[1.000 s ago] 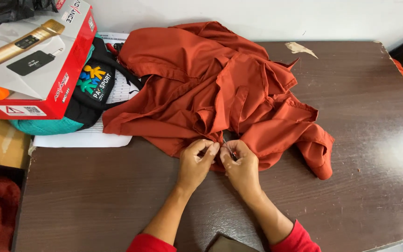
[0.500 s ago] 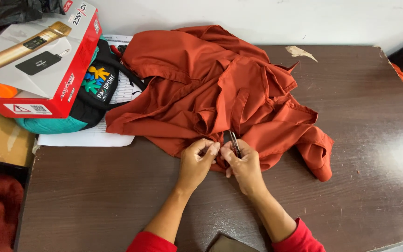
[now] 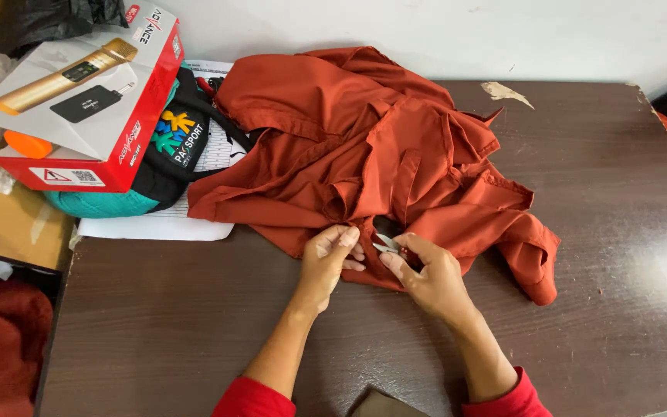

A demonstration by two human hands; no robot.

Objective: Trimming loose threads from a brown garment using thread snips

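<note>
Since a moment ago, I see my right hand (image 3: pixel 434 274) has drawn slightly aside, gripping small metal thread snips (image 3: pixel 387 245). My left hand (image 3: pixel 330 259) pinches the crumpled rust-orange fabric garment (image 3: pixel 364 147), which lies across the dark wooden table (image 3: pixel 596 232) toward its far edge.

dark wooden table (image 3: pixel 596 232), white wall (image 3: pixel 426 31)

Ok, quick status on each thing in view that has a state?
Rust-red garment: crumpled, spread on the table.
Left hand: fingers pinching the garment's near edge.
Right hand: holding small metal snips at the cloth.
Red and white box: closed, resting tilted on a bag.
Wooden table: mostly bare.
</note>
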